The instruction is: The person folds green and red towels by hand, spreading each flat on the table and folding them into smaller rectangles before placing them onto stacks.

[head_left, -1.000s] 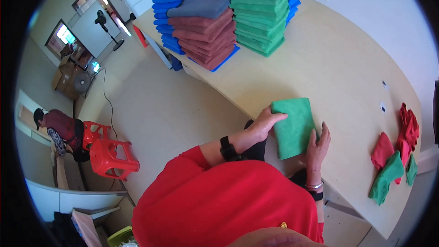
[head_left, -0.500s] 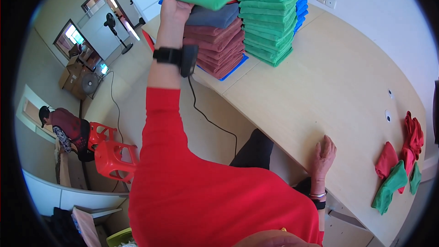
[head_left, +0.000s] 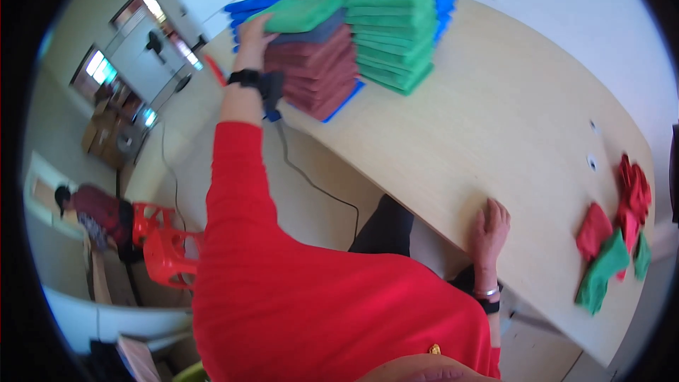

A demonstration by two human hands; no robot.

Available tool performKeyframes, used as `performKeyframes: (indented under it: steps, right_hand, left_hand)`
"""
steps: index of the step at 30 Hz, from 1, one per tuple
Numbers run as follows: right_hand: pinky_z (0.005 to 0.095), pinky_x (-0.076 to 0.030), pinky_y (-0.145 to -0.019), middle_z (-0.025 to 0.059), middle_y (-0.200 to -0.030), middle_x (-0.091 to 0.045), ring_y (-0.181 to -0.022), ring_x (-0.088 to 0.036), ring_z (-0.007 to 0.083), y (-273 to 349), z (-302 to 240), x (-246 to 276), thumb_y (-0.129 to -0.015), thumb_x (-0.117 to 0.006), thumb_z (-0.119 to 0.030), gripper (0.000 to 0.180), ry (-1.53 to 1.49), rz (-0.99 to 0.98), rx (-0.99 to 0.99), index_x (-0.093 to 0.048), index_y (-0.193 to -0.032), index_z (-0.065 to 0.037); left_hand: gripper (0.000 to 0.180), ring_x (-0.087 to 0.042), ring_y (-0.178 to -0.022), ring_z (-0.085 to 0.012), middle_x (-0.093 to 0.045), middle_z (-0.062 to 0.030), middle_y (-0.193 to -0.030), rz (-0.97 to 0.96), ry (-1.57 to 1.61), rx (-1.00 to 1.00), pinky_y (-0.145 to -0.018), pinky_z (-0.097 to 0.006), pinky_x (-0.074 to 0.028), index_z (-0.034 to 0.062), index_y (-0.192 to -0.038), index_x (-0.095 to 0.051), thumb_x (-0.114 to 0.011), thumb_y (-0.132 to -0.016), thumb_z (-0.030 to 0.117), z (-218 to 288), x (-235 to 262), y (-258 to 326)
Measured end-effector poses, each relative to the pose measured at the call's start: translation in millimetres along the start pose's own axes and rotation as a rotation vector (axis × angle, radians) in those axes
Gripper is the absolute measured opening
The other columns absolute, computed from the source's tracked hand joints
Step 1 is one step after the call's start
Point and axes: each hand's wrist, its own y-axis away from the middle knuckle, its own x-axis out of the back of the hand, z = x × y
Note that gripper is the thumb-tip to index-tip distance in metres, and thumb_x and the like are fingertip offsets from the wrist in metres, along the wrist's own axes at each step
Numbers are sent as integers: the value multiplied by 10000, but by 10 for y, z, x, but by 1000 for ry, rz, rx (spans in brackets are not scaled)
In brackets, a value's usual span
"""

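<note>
At the far end of the stretched arm, my left hand (head_left: 256,34) grips the near left edge of a folded green cloth (head_left: 300,14). That cloth rests on a grey folded cloth (head_left: 322,31), which tops a stack of reddish-brown folded cloths (head_left: 315,71). Most of the left fingers are hidden at the cloth's edge. A taller stack of green folded cloths (head_left: 389,35) stands just right of it. My right hand (head_left: 490,233) lies on the table (head_left: 488,127) near its front edge, holding nothing, with its fingers extended.
Blue folded cloths (head_left: 262,3) sit behind the brown stack. Loose red cloths (head_left: 634,191) and a green cloth (head_left: 602,272) lie crumpled at the table's right end. Red plastic stools (head_left: 172,257) and another person (head_left: 102,212) are at left. A black cable (head_left: 311,177) trails below.
The green cloth has come down from the air onto the grey cloth, with my left hand still at its edge. The whole view has shifted slightly; my right hand stays on the table.
</note>
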Motion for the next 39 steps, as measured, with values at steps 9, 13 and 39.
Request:
performKeyframes:
  steps: [9,13,39]
  right_hand:
    - [374,-467,-886,140,-1069,-612,-1014,-575,301,-163,372,577,-839,-632,-164,253,-350,-122,-315,-631,-1073,-68]
    - [369,-479,-856,98,-1105,-631,-989,-598,283,-42,1328,1515,-821,-665,-158,309,43,365,-424,-627,-1119,-86]
    - [252,-536,-747,63,-958,-678,-817,-653,118,-962,325,2322,-895,-629,-221,319,-883,11,-532,-617,-1111,13]
  left_hand:
    - [457,-596,-966,-275,-608,-151,-1106,151,-902,-683,-860,-348,-478,4,-1212,-545,-638,-884,309,-151,-134,938]
    - [253,-597,-812,-152,-640,-65,-971,-190,-646,-361,-735,-262,-496,23,-1110,-602,-602,-923,193,-755,-820,1690]
    - [660,-592,-1070,-267,-549,-152,-1247,-799,-103,-377,-883,-378,-493,46,-1318,-434,-763,-752,127,37,-3351,3681]
